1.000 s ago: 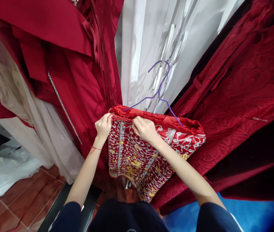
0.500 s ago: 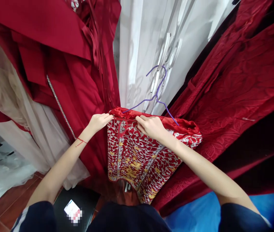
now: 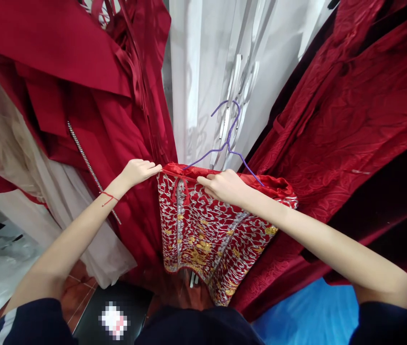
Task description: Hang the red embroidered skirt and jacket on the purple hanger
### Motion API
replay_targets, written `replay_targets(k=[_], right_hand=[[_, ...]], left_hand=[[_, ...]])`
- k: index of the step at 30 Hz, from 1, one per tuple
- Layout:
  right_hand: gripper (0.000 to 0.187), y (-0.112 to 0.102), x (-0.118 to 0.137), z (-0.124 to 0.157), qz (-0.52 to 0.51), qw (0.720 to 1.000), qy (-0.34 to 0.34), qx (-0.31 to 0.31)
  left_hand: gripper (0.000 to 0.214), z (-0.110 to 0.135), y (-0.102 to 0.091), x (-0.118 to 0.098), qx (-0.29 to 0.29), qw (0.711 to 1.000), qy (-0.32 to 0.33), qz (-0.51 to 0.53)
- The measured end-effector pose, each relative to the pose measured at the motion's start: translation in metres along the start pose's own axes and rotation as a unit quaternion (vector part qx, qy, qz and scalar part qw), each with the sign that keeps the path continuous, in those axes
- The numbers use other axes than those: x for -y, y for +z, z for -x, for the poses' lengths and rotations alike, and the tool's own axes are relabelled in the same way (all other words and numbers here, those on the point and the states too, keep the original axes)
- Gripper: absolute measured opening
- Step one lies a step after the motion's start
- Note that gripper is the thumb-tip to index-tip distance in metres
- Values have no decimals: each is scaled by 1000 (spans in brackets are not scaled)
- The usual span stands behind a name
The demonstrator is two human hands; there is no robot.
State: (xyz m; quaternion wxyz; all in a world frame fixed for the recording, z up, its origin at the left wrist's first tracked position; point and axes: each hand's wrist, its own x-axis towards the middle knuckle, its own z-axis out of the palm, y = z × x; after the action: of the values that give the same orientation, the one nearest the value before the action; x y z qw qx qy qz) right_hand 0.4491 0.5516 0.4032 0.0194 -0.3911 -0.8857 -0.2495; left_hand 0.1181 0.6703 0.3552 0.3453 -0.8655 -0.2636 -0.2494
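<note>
A strapless red bodice (image 3: 203,230), embroidered in silver and gold, hangs beneath a purple wire hanger (image 3: 230,139). The hanger's arms reach down into its red satin lining (image 3: 275,184). At the upper left corner, my left hand (image 3: 140,171) is closed in a pinch on a thin red cord (image 3: 180,175) that runs along the top edge. My right hand (image 3: 225,186) is closed too, fingers curled at the middle of that edge on the cord's other end. Its fingertips are partly hidden, so whether it also grips cloth is unclear.
Red gowns (image 3: 117,120) and pale tulle (image 3: 91,225) hang on the left. Patterned dark red dresses (image 3: 350,105) crowd the right. White doors with handles (image 3: 234,76) stand behind the hanger. Below are a black seat-like surface (image 3: 91,316) and blue fabric (image 3: 307,316).
My left hand has drawn outward to the left, and the cord now stretches straighter between the hands. The right hand stays at the top edge. The view has shifted slightly.
</note>
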Motion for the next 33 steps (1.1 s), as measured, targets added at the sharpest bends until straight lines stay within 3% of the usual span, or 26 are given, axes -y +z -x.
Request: replay_targets(k=[3,10,18,23,27,29,33], right_hand=[[25,-1,2,1,3,1000,-20,3],[22,5,5,13,-6,999,-31,-9],[21,7,9,19,-43,999,-4,-19],[16,4,-5,79,-76,995,38,-54],[20,2,-45,136,-16,975,153,-160],[25,1,-66,151,-16,974,142,-178],[32,0,-85,159,-104,987,55,-112]], left_hand=[[30,4,2,3,-20,999,29,-15],[32,4,9,-3,-7,1000,16,17],[39,2,2,-12,56,992,-80,84],[39,-15,-24,-39,88,960,-194,184],[49,-33,-26,-53,56,940,-230,245],[53,-39,-20,-52,33,944,-201,261],[37,-44,-9,-47,10,953,-103,285]])
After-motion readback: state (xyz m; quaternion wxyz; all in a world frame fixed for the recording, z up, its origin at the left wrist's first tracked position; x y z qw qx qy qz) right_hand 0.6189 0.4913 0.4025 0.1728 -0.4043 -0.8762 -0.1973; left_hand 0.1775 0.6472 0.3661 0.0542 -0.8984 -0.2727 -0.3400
